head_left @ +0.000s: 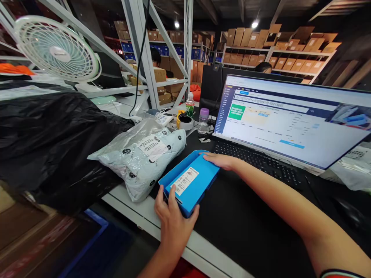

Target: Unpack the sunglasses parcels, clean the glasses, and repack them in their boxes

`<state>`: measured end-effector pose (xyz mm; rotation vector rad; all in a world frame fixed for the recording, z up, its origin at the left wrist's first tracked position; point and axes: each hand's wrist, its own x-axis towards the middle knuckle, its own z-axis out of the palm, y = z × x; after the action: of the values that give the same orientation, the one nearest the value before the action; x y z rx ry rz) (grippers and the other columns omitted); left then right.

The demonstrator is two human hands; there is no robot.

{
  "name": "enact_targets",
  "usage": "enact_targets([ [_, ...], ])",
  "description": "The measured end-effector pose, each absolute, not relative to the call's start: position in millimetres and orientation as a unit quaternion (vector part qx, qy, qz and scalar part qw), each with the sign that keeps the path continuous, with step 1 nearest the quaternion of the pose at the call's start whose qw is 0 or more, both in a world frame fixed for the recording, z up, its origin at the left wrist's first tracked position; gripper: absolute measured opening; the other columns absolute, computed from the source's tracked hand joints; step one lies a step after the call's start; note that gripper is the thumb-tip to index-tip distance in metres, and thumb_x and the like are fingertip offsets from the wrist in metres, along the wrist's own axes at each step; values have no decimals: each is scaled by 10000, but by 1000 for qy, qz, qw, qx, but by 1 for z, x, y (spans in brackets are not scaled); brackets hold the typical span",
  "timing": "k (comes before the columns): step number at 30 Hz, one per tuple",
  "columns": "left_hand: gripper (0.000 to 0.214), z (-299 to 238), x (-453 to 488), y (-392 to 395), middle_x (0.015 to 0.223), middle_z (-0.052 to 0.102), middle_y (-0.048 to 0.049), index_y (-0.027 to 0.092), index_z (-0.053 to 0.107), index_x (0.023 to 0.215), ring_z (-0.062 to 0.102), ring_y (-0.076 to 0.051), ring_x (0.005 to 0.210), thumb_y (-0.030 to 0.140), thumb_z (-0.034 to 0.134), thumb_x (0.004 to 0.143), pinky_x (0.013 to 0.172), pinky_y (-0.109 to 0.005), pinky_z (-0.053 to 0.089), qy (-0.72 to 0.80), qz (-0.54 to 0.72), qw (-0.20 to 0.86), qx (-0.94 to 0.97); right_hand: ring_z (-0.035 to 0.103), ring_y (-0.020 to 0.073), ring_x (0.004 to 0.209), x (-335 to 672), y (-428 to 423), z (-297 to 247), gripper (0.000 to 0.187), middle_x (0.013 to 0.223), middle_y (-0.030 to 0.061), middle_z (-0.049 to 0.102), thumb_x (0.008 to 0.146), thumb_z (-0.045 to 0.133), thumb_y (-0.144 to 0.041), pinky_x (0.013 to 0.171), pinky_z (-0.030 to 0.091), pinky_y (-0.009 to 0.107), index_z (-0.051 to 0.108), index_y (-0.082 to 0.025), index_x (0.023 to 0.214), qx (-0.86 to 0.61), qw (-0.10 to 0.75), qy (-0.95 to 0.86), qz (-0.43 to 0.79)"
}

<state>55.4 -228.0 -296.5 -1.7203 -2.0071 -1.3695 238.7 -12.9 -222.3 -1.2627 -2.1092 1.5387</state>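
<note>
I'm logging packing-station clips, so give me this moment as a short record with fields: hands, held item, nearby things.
left hand: grips the near end of the blue tray
right hand: rests flat on the tray's far end
tray: on the black desk mat, white label inside
beside tray: pale labelled mailer bags, left
behind: keyboard, lit monitor
far left: white fan, black plastic sheet

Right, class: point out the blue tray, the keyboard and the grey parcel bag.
blue tray (203,174): head view, on its bare blue floor.
keyboard (255,159): head view, on the middle keys.
grey parcel bag (139,162): head view, on its plastic beside the white label.
</note>
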Motion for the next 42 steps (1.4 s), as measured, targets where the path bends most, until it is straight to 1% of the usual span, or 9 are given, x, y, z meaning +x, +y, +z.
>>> enact_targets([
  [9,1082,-303,103,-241,1602,34,-339,52,143,1571,137,-551,1464,497,758,800,1110,-723,305,-646,-379,103,-655,573,325,1307,233,8,-217,423,1363,72,665,915,649,-445,1169,381,501,702,-231,1277,-440,209,-793,367],
  [13,813,-303,100,-248,1612,72,-287,104,305,1547,179,-517,1460,361,699,883,1107,-691,346,-649,-360,133,-657,631,304,1234,223,9,-210,401,1319,95,690,920,651,-383,1116,448,452,704,-190,1267,-419,202,-820,334],
  [17,726,-303,87,-237,1568,202,-266,154,430,1486,281,-489,1424,347,740,859,1084,-677,393,-663,-348,149,-645,579,422,1275,219,-1,-190,420,1301,145,687,847,746,-360,1148,370,593,723,-167,1220,-425,195,-838,281],
  [25,1087,-287,97,-251,1607,181,-284,168,286,1565,181,-501,1506,590,812,712,1175,-752,127,-535,-396,201,-719,584,387,1288,361,-107,-173,545,1386,94,648,844,703,-450,1169,375,595,650,-270,1356,-463,183,-848,179],
  [28,944,-275,125,-251,1604,280,-252,177,355,1534,279,-420,1502,581,754,780,1226,-617,209,-300,-379,80,-872,467,432,1404,425,-142,-199,947,1532,153,504,641,836,-507,1191,349,591,524,-220,1488,-582,48,-789,191],
  [31,779,-263,160,-232,1561,415,-228,189,427,1498,422,-387,1432,384,729,807,1175,-555,351,-270,-310,-174,-895,409,383,1455,456,-164,-219,1002,1583,162,427,694,767,-457,1230,303,530,378,-171,1572,-620,17,-748,238],
  [36,301,-254,197,-198,884,760,-69,182,723,1060,717,-227,792,384,614,864,762,-360,575,-379,-270,-451,-762,342,331,1502,469,-188,-215,1014,1653,94,321,695,715,-285,1265,221,491,275,-229,1607,-591,84,-756,267],
  [38,383,-256,203,-195,882,757,-76,169,726,1018,713,-226,784,501,667,835,738,-353,572,-376,-277,-469,-749,305,347,1516,474,-191,-205,1004,1663,96,299,732,737,-372,1266,200,520,262,-240,1607,-597,161,-740,265],
  [42,951,-261,207,-190,1381,605,-197,141,500,1428,614,-338,1231,604,824,663,1020,-471,514,-336,-331,-529,-705,439,394,1435,464,-191,-200,915,1580,142,446,788,711,-561,1164,408,552,333,-259,1565,-577,352,-654,340],
])
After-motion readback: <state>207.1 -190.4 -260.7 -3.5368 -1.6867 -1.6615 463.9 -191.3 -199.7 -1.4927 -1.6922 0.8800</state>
